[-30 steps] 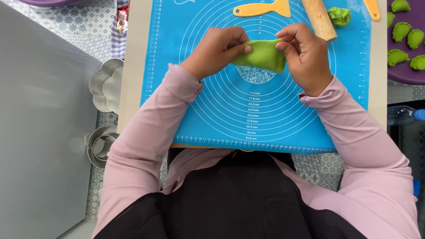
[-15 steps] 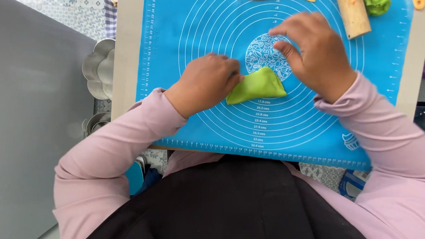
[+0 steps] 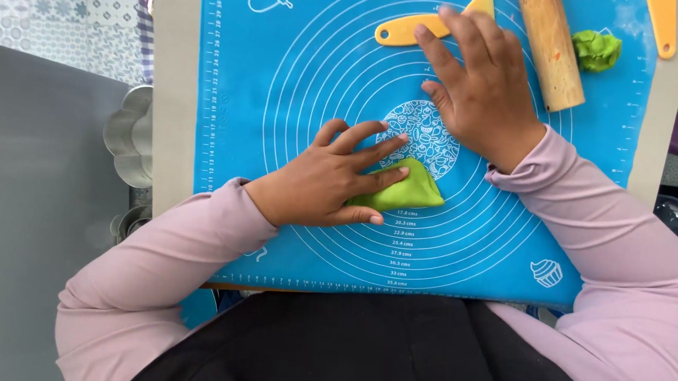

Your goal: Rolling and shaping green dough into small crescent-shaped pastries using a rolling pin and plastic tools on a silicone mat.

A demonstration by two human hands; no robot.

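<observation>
Head view: a folded green dough (image 3: 407, 190) is pressed flat on a blue mat (image 3: 282, 96) by the left hand (image 3: 328, 178), fingers spread and laid over its left part, which is hidden beneath them. The dough lies just below the mat's centre, long axis running roughly from 8 to 2 o'clock, its rounded tip toward 3 o'clock. The right hand (image 3: 480, 90) is held open, palm down, at 12 o'clock, over the tip of a yellow scraper (image 3: 407, 30), partly covered. A wooden pin (image 3: 551, 47) is cut off by the top edge. A green lump (image 3: 597, 49) is seen at 2 o'clock. Metal moulds (image 3: 132, 139) are half hidden at 9 o'clock.
</observation>
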